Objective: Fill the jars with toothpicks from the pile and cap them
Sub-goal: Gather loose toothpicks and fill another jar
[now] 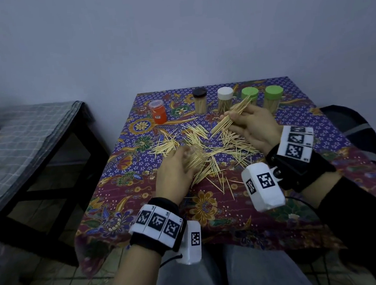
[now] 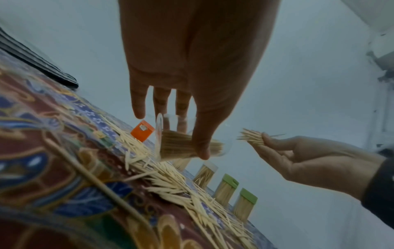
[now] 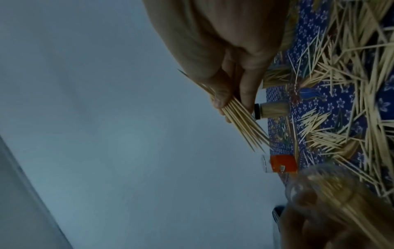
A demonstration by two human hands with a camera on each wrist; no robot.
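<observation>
My left hand (image 1: 180,165) grips a clear open jar (image 1: 196,156) tilted on its side over the loose toothpick pile (image 1: 205,143). In the left wrist view that jar (image 2: 185,143) is partly filled with toothpicks, thumb across its front. My right hand (image 1: 248,121) pinches a bundle of toothpicks (image 1: 230,116) above the pile, a little right of and beyond the jar. The right wrist view shows the bundle (image 3: 241,121) between thumb and fingers, with the jar (image 3: 332,188) blurred at the lower right.
Along the far edge of the patterned tablecloth (image 1: 210,208) stand a black-capped jar (image 1: 200,101), a white-capped jar (image 1: 225,100) and two green-capped jars (image 1: 274,98), all filled. An orange cap (image 1: 158,112) stands at the far left. A bench with checked cloth (image 1: 24,137) is left of the table.
</observation>
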